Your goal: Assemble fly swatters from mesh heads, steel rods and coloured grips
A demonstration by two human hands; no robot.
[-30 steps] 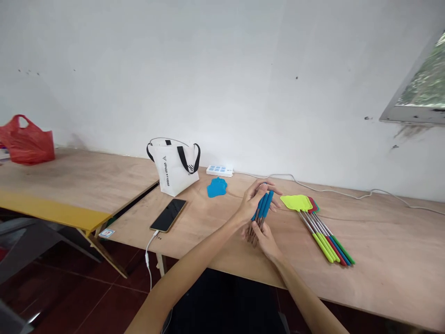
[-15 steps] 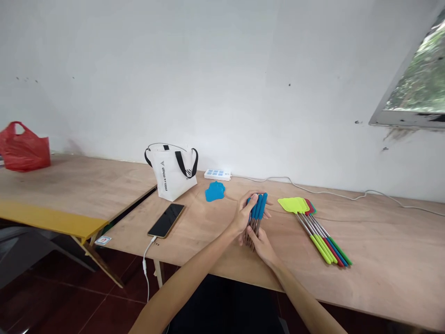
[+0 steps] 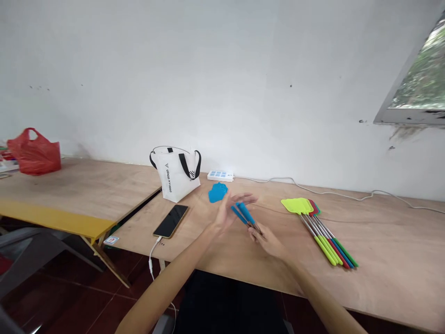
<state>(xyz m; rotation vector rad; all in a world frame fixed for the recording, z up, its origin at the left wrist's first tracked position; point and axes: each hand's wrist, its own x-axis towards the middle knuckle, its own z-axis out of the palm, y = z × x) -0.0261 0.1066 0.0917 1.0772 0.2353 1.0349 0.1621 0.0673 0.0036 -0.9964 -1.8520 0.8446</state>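
Note:
Several blue fly swatter handles [image 3: 246,214] with metal rods are bunched in my right hand [image 3: 264,240], whose fingers are wrapped round the rod ends. The handles tilt up to the left. My left hand [image 3: 227,211] is open beside their tips, fingers stretched out and slightly blurred; whether it touches them I cannot tell. Blue swatter heads [image 3: 217,191] lie piled on the table just behind my left hand. To the right rests a row of whole fly swatters [image 3: 325,239] with yellow, red, blue and green grips, their yellow heads on top.
A phone [image 3: 171,221] on a charging cable and a white bag [image 3: 177,178] with black straps are on the left of the wooden table [image 3: 385,241]. A white power strip [image 3: 220,176] is by the wall. A red plastic bag [image 3: 38,155] sits on the other table.
My left hand has let go of the handles and opened to the left. In my right hand the bundle has swung from nearly upright to leaning left.

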